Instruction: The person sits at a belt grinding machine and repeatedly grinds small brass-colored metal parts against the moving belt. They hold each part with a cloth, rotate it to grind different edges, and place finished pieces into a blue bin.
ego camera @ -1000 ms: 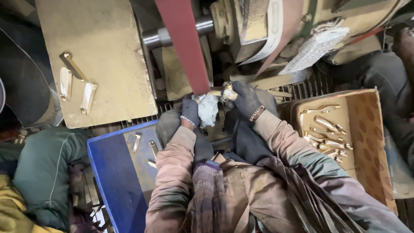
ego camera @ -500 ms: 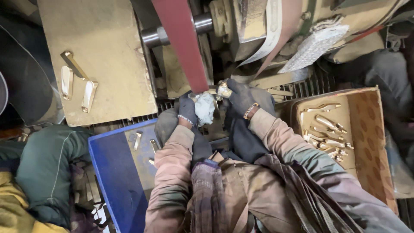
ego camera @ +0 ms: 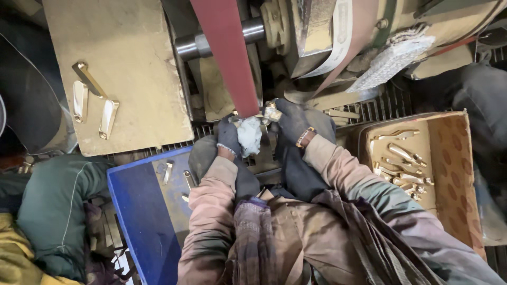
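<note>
Both my hands wear dark gloves and meet at the lower end of a red sanding belt point(ego camera: 227, 58). My left hand point(ego camera: 230, 136) is closed around a whitish rag point(ego camera: 249, 136) and the near end of a small brass part point(ego camera: 270, 113). My right hand point(ego camera: 291, 122) grips the other end of that brass part and holds it against the belt. A bracelet shows at my right wrist. Most of the part is hidden by the rag and my fingers.
A tan board point(ego camera: 127, 79) at the left carries three brass handles point(ego camera: 90, 97). A blue bin point(ego camera: 142, 211) below it holds a few brass pieces. A cardboard box point(ego camera: 449, 158) at the right holds several brass parts. The belt machine's roller point(ego camera: 216, 42) and housing stand beyond my hands.
My hands have stayed at the belt's lower end, shifting only slightly; the view has moved a little.
</note>
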